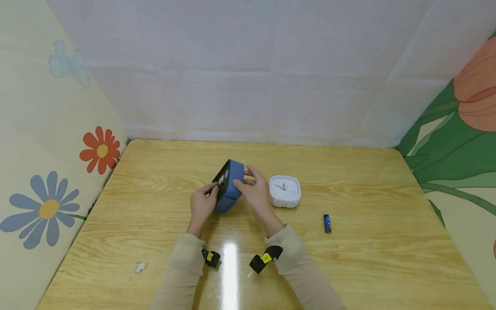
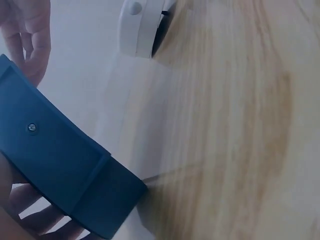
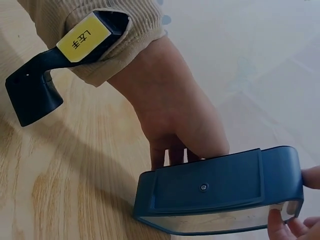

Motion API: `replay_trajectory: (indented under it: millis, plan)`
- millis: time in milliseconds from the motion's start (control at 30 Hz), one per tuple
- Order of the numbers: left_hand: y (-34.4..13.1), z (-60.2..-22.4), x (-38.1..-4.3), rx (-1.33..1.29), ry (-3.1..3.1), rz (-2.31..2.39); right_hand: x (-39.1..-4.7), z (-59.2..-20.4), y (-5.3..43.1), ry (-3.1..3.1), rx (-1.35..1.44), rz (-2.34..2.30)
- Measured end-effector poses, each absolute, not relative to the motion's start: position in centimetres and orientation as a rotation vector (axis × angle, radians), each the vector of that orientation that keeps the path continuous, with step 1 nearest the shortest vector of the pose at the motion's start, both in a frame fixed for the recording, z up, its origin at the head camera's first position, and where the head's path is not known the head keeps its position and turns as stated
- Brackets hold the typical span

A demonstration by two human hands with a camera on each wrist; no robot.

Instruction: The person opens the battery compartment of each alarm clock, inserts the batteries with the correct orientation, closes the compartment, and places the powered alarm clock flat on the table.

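A blue box-shaped device (image 1: 234, 175) with a dark face is held tilted above the table between both hands; its exact kind I cannot tell. On its underside, a panel (image 3: 207, 180) with one small screw shows in the right wrist view. The left hand (image 1: 202, 203) grips the device's left side, thumb on the dark face, its other fingers partly hidden behind. At the opposite end, the right hand (image 1: 254, 190) holds the device between thumb and fingers. A white rounded-square clock (image 1: 285, 191) stands just right of the right hand.
A blue and black battery (image 1: 327, 223) lies on the wooden table (image 1: 378, 261), right of the clock. A small white scrap (image 1: 140, 267) is at the left front. A pale backdrop (image 1: 268, 68) rises behind the table, with flower-patterned panels at both sides.
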State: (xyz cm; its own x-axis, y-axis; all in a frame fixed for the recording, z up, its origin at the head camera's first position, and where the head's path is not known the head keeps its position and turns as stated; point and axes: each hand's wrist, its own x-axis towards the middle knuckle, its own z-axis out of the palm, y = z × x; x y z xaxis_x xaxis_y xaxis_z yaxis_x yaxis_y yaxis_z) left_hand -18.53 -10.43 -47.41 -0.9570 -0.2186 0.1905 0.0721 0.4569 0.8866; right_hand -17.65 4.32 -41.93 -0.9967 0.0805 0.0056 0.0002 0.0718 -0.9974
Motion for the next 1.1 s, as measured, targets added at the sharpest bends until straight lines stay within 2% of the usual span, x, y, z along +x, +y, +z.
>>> replay_trajectory:
  millis: [167, 767, 1100]
  plan:
    - [-10.1, -46.5, -18.3, 0.025, -2.409, -1.524, -17.9, -41.8, 4.2, -2.258, -0.143, 2.126]
    - [-9.5, -43.0, -17.9, -0.046, -2.490, -1.789, -17.7, -41.6, 3.8, -2.191, -0.112, 2.192]
    - [-9.7, -42.5, -17.6, -0.015, -2.555, -1.831, -17.8, -42.4, 3.8, -2.017, -0.164, 2.521]
